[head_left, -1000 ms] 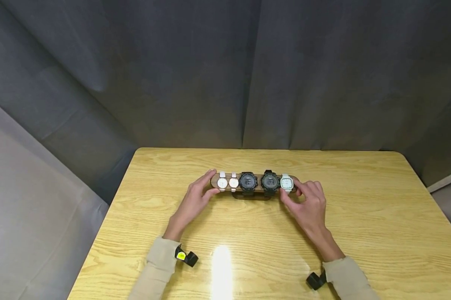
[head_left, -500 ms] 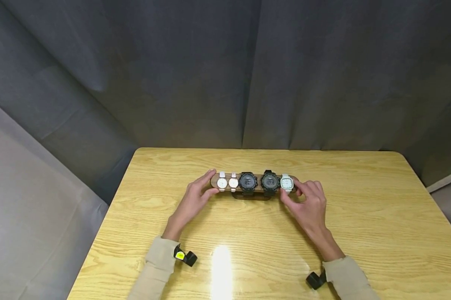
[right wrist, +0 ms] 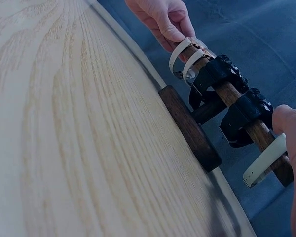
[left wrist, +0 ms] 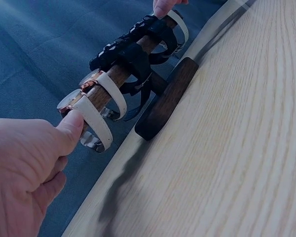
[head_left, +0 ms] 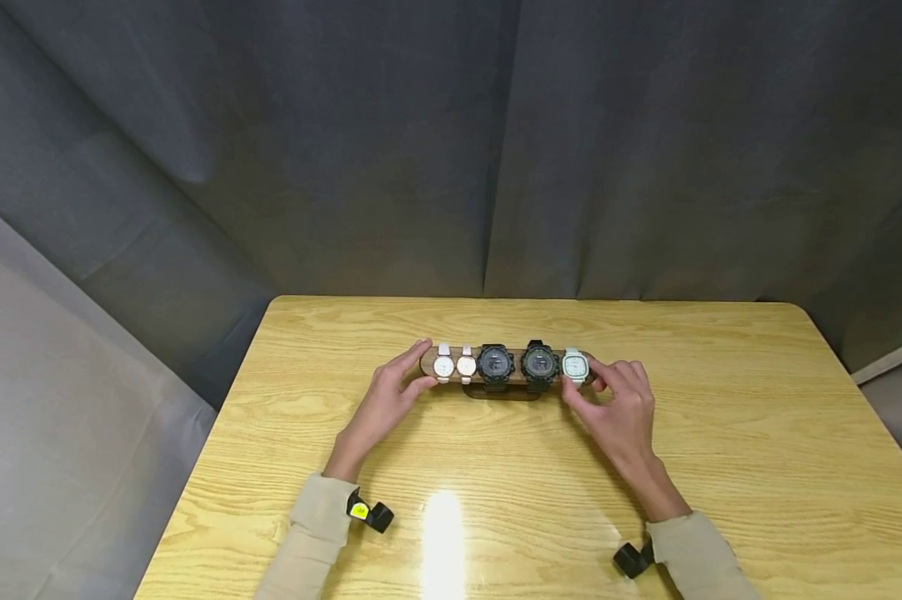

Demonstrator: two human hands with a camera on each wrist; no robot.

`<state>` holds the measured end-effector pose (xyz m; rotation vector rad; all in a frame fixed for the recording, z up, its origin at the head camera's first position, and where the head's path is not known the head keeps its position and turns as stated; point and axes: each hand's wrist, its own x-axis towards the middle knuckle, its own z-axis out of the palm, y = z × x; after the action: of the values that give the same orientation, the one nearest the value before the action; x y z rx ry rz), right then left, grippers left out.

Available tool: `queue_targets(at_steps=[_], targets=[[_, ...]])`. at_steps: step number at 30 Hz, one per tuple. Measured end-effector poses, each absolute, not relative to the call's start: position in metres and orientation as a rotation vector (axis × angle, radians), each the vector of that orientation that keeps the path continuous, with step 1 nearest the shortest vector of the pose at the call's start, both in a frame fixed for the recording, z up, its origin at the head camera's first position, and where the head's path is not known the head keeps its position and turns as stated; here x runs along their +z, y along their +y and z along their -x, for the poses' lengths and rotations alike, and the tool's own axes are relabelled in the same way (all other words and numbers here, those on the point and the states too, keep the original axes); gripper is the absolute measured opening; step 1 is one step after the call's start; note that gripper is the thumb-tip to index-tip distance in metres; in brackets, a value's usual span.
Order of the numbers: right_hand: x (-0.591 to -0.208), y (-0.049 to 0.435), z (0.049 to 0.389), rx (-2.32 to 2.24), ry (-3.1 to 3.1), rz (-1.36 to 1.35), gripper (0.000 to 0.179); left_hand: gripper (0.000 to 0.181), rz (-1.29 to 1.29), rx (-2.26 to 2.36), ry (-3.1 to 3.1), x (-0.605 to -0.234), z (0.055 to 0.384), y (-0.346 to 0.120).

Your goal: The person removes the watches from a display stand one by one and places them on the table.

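Note:
A dark wooden watch stand (head_left: 518, 364) stands on the table with several watches strapped along its bar. At the left end sit two small watches with white straps, the outer white watch (head_left: 443, 367) and the inner white watch (head_left: 467, 367). A black watch (head_left: 495, 363) and a second black watch (head_left: 540, 363) are in the middle. A pale square watch (head_left: 575, 367) is at the right end. My left hand (head_left: 385, 400) grips the bar's left end, thumb beside the outer white watch. My right hand (head_left: 618, 410) pinches the square watch between thumb and fingers; some fingertips are hidden.
The stand's base (left wrist: 167, 98) rests on the light wooden table (head_left: 331, 325). A grey curtain (head_left: 376, 150) hangs behind the table's back edge. Black wrist cameras sit at both sleeves, and a bright reflection lies on the front of the tabletop.
The pale square watch has shifted and turned slightly to the right with my right hand's fingers. My left hand and the stand have hardly moved.

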<state>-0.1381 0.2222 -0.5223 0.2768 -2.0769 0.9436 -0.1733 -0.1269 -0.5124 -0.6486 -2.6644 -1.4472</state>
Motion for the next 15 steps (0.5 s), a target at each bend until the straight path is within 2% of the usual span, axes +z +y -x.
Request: queue_targets(at_steps=[15], targets=[[-0.5217,0.2244,0.1377,0.946,-2.071,-0.273,0.034,0.062,0.663,-1.447,-2.662,-0.5119,0.1735,-0.1273]])
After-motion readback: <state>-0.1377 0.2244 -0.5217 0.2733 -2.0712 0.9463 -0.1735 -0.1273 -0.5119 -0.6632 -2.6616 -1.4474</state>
